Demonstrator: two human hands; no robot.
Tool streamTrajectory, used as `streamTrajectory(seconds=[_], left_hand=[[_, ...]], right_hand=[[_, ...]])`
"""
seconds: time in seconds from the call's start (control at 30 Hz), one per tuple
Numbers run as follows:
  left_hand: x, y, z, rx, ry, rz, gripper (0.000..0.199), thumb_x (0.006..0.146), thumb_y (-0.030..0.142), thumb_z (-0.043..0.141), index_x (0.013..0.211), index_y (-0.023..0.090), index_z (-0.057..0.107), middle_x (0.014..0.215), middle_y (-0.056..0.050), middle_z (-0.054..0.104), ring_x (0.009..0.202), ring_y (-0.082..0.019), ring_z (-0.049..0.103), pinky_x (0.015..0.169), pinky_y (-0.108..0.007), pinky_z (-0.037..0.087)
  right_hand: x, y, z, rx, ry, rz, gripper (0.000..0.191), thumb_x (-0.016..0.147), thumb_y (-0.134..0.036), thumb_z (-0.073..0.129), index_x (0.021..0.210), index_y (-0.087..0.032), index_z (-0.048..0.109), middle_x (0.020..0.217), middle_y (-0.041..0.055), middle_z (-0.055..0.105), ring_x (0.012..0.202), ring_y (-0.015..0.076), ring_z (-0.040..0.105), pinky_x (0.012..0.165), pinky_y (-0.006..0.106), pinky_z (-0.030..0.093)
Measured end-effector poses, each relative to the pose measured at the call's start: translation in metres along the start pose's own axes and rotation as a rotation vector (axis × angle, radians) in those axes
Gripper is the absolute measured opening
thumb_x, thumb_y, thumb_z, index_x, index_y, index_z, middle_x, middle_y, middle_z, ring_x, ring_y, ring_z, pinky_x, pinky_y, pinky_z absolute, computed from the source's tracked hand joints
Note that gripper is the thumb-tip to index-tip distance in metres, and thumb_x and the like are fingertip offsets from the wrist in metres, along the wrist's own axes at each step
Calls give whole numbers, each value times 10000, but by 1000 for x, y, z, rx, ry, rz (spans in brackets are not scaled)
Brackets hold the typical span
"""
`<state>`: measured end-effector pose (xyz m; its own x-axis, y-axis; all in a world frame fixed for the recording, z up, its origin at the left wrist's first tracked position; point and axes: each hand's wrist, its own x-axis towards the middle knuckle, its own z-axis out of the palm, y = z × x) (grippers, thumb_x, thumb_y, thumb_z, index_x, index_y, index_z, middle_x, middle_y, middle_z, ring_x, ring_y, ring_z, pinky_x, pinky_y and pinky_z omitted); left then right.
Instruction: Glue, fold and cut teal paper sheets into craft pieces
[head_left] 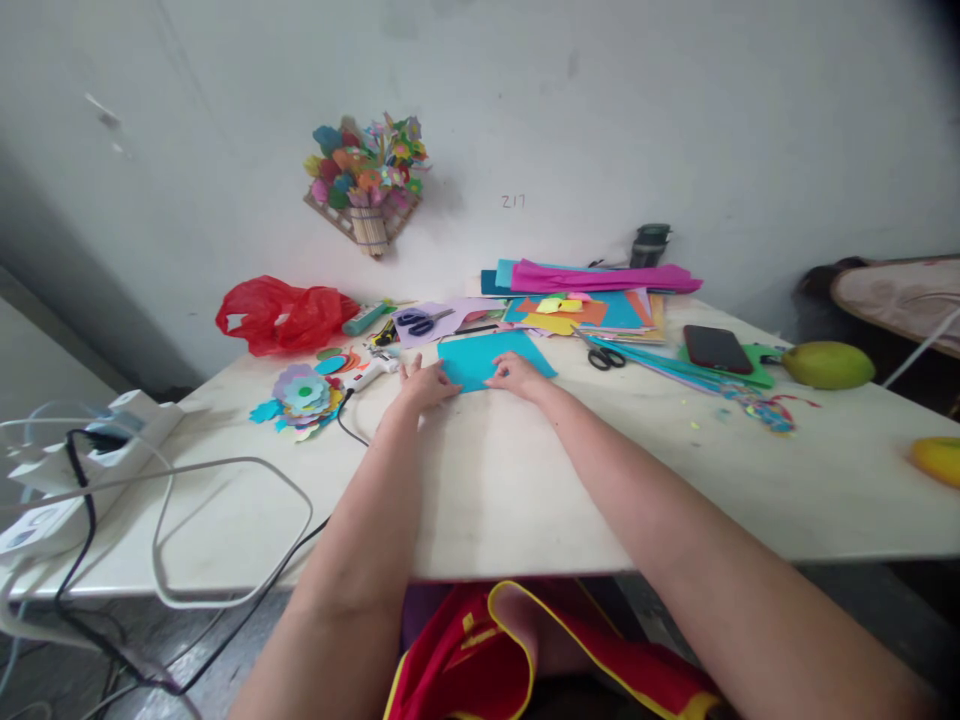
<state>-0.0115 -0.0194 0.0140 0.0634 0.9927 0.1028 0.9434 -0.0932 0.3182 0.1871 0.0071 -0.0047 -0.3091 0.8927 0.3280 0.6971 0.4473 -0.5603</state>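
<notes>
A bright blue sheet of paper (pixel 491 358) lies on the table in front of me. My left hand (pixel 429 386) is at its near left corner, thumb and index finger pinching the edge while the other fingers spread outward. At the middle of the near edge, my right hand (pixel 519 378) pinches the paper with its fingers curled. Just left of my left hand rests a white glue gun (pixel 375 369) with a black cord. Beyond it are dark-handled scissors (pixel 421 322) on lilac paper. Another pair of black scissors (pixel 604 357) lies right of the blue sheet.
Layered paper flowers (pixel 304 392) and a red plastic bag (pixel 277 312) are on the left, near a power strip (pixel 112 465) with looping cables. Coloured paper (pixel 577 312) is stacked at the back. A phone (pixel 717 349) and a green mango-like fruit (pixel 828 365) lie right.
</notes>
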Motion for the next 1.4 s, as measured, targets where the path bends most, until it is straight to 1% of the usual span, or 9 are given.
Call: streamTrajectory(seconds=[0.2, 0.37, 0.63, 0.83, 0.93, 1.07, 1.13, 1.27, 1.4], left_hand=[[-4, 2, -4, 55, 25, -118, 287, 587, 499, 639, 641, 218, 654, 1346, -29, 408, 1309, -386, -23, 952, -623, -92], [-9, 6, -13, 58, -18, -173, 299, 559, 500, 660, 685, 229, 666, 1242, -69, 526, 1304, -401, -14, 937, -651, -64], [-17, 8, -22, 87, 4, -188, 284, 466, 467, 724, 585, 216, 667, 1322, -79, 437, 1279, -463, 11, 937, -653, -20], [-19, 7, -27, 107, -62, -219, 303, 528, 475, 697, 697, 224, 672, 1372, -67, 370, 1285, -450, -24, 924, -673, -44], [-16, 3, -28, 58, -1, -209, 420, 566, 538, 649, 848, 227, 659, 1412, -83, 293, 1287, -435, -77, 934, -672, -39], [-10, 9, -17, 25, 175, -179, 607, 651, 622, 511, 1133, 254, 534, 1446, -65, 209, 1295, -366, -153, 983, -615, -73], [-8, 17, -6, 69, 203, -146, 697, 642, 639, 500, 1219, 250, 465, 1454, -65, 183, 1289, -326, -202, 1000, -571, -111], [-9, 31, 12, 151, 149, -108, 754, 683, 648, 419, 1321, 251, 350, 1467, -60, 116, 1279, -289, -242, 977, -567, -173], [-9, 32, 15, 161, 70, -157, 803, 684, 664, 389, 1362, 246, 283, 1470, -63, 71, 1261, -303, -265, 950, -583, -197]], right_hand=[[-2, -6, -3, -61, -4, 17, 133, 633, -278, 708, 623, -167, 637, 1076, 81, 578, 1043, 187, 518, 906, 262, 368], [-2, -8, -4, -99, -2, 31, 180, 630, -276, 712, 762, -170, 651, 1123, 98, 556, 1158, 217, 435, 964, 310, 318], [-2, -7, -1, -145, -75, 67, 351, 696, -387, 645, 990, -198, 628, 1290, 99, 440, 1231, 225, 351, 1001, 332, 263], [-3, -16, 1, -224, -135, 130, 596, 725, -526, 551, 1212, -187, 499, 1376, 119, 335, 1268, 291, 267, 1012, 386, 227], [-2, -18, 2, -228, -153, 146, 653, 705, -532, 567, 1260, -209, 449, 1386, 105, 321, 1270, 314, 251, 1005, 404, 230], [2, -15, 5, -240, -157, 160, 705, 681, -548, 581, 1286, -222, 420, 1406, 100, 285, 1273, 327, 240, 1006, 410, 224], [3, -14, 7, -244, -144, 154, 703, 678, -549, 583, 1285, -235, 419, 1407, 95, 286, 1272, 323, 246, 1004, 409, 229], [4, -12, 8, -249, -118, 141, 677, 692, -538, 576, 1277, -228, 433, 1404, 108, 287, 1276, 310, 246, 1012, 401, 220], [2, -13, 6, -239, -118, 127, 647, 699, -498, 596, 1262, -215, 453, 1404, 112, 283, 1292, 297, 213, 1026, 396, 198]])
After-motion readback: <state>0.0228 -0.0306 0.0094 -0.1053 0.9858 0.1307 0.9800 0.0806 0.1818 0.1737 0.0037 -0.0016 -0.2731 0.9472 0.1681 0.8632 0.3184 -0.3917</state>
